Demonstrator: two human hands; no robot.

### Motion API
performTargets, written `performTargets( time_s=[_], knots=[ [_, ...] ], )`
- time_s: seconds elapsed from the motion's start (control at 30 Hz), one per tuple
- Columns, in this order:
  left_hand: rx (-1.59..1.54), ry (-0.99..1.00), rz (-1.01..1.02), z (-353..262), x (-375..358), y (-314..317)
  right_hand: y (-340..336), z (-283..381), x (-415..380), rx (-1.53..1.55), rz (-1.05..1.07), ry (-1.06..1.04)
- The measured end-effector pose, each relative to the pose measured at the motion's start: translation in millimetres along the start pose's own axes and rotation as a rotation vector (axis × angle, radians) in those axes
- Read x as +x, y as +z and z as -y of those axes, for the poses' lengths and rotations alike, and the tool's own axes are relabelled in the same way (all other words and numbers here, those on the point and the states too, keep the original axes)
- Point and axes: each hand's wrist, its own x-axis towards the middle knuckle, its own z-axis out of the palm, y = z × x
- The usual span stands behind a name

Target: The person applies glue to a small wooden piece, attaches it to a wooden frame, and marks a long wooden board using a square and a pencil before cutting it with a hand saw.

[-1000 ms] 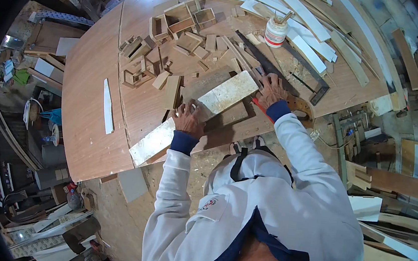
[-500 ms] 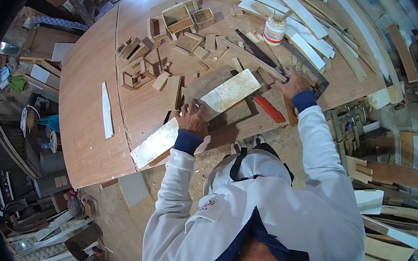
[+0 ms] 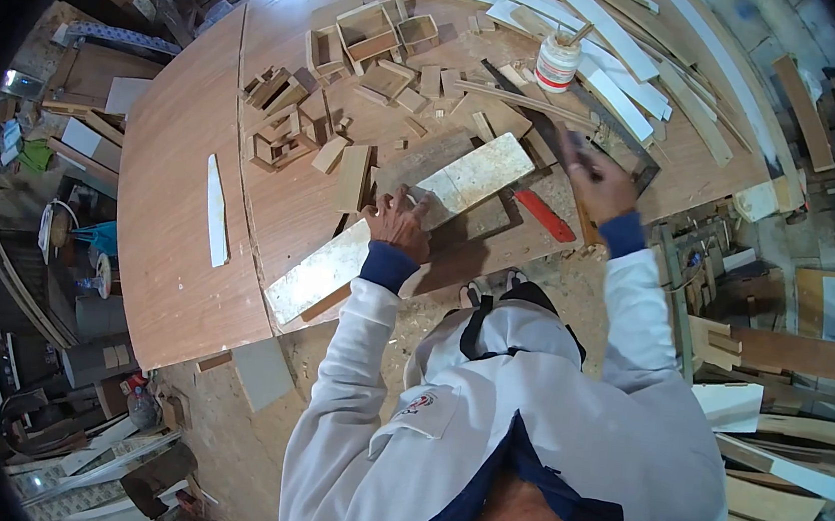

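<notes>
My left hand [image 3: 399,221] lies flat, fingers spread, on a long pale speckled board [image 3: 321,271] that runs diagonally across the brown round table [image 3: 178,238]. My right hand [image 3: 598,185] is raised at the table's right side, closed around a dark metal square [image 3: 541,124] whose long blade points up and left over the wood scraps. A red-handled tool [image 3: 545,216] lies on the table between my two hands.
Small open wooden boxes [image 3: 369,30] and several loose wood blocks [image 3: 350,176] crowd the far half of the table. A white glue jar [image 3: 557,63] stands among long white strips [image 3: 611,28]. One thin white strip [image 3: 216,211] lies at the left. Timber offcuts [image 3: 780,361] pile up on the right.
My right hand left the board's end, reached right to the dark square, gripped it and lifted it. The red-handled tool now lies uncovered. My left hand shifted slightly along the board.
</notes>
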Motion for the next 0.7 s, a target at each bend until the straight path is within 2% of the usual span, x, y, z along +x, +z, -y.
performTargets(
  time_s=[0.07,0.17,0.23,0.27,0.33,0.43,0.53,0.67,0.7],
  knots=[
    [-0.013,0.021,-0.023,-1.8,4.0,1.5,35.6,26.0,-10.5,-0.181,-0.105,-0.285],
    [-0.018,0.043,-0.022,-6.1,7.3,2.6,74.3,58.1,-14.4,-0.273,-0.05,-0.281],
    [-0.037,0.036,0.032,-6.4,9.4,-2.5,97.5,56.5,-14.4,-0.494,-0.014,-0.194],
    [-0.037,0.038,0.031,-4.6,9.5,-0.6,99.9,53.3,-14.6,-0.495,-0.015,-0.193],
    [-0.154,0.089,-0.093,0.1,6.1,11.9,99.4,51.8,-17.0,-0.454,-0.067,-0.248],
    [-0.302,0.185,-0.123,8.7,13.2,26.4,103.1,60.0,-17.5,-0.509,-0.013,-0.197],
    [-0.259,0.174,-0.105,6.9,13.6,24.7,132.9,78.7,-31.5,-0.482,0.014,-0.177],
    [-0.269,0.185,-0.103,7.3,11.2,22.7,116.0,64.8,-3.5,-0.572,-0.061,-0.179],
    [-0.283,0.182,-0.096,7.1,12.7,20.3,99.1,74.6,7.7,-0.564,0.039,-0.067]
  ],
)
